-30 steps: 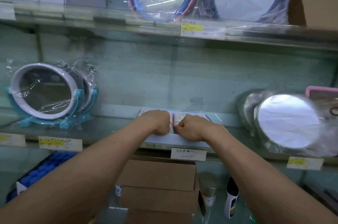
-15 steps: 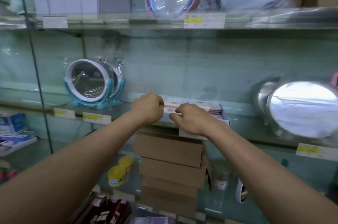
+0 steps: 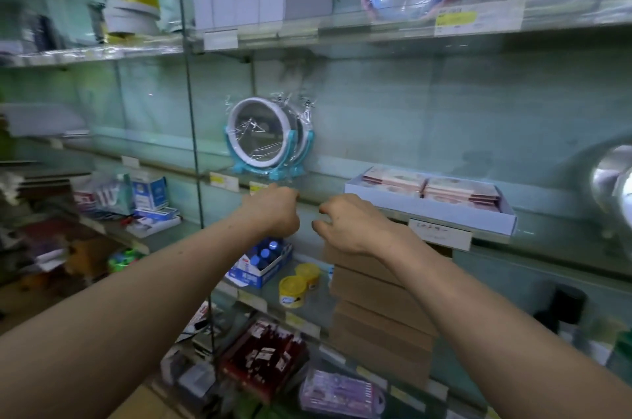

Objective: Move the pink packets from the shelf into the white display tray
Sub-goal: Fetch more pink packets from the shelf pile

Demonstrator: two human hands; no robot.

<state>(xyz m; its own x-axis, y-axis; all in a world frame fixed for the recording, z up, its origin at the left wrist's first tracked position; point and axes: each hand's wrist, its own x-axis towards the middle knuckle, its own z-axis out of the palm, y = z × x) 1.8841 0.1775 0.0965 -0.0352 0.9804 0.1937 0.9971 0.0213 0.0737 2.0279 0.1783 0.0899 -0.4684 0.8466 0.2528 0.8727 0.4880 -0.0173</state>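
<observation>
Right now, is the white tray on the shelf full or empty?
Nearly full. Two side-by-side stacks of pink packets cover the floor of the white tray; how deep the stacks go, I cannot tell.

I saw a shelf of clear glass, smooth and reflective, with an upright glass divider of the same finish. The white display tray looked like matt cardboard, and the pink packets inside it had a faint papery sheen. A round mirror sat in a glossy teal plastic stand, wrapped in crinkled clear film that caught the light. Below, the stacked boxes were dull brown cardboard. Two yellow tubs looked like shiny plastic. The label on the tray front was matt white paper.
</observation>
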